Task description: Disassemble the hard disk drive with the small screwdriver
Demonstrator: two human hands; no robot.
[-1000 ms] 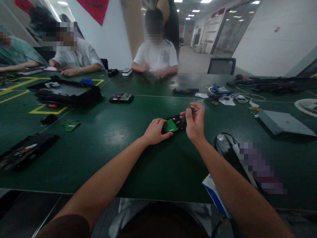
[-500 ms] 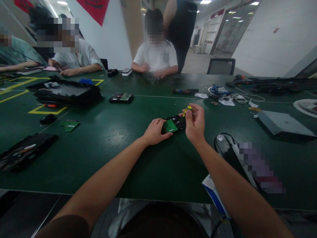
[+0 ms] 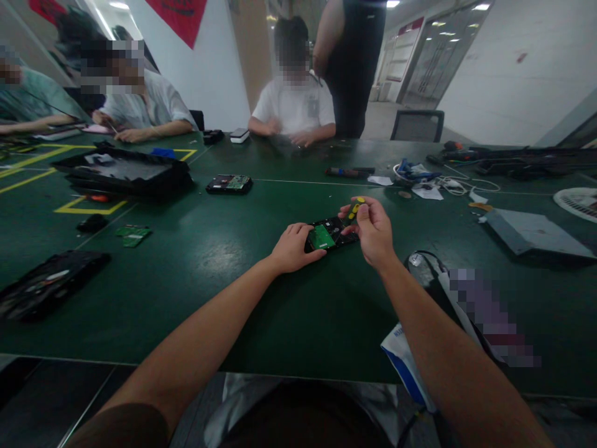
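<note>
A black hard drive point(image 3: 332, 228) with a green circuit board lies on the green table in front of me. My left hand point(image 3: 295, 249) grips its left end, thumb along the near edge and fingers over the far edge. Above the right part of the drive, my right hand point(image 3: 370, 227) is closed around a yellow and black screwdriver point(image 3: 356, 210). The screwdriver leans, with its handle up to the right and its lower end down towards the drive. Where exactly the tip touches is too small to tell.
To the left lie small green circuit boards point(image 3: 134, 234), a black tray point(image 3: 125, 171) and a dark flat casing point(image 3: 51, 283). Another drive-like device point(image 3: 229, 183) rests farther back. On the right are a grey metal box point(image 3: 536, 233) and cables point(image 3: 450, 183). Several people are across the table.
My right hand has shifted slightly right and turned with the screwdriver, so more of the handle shows. My left hand and the hard drive stay put. The standing person has moved right.
</note>
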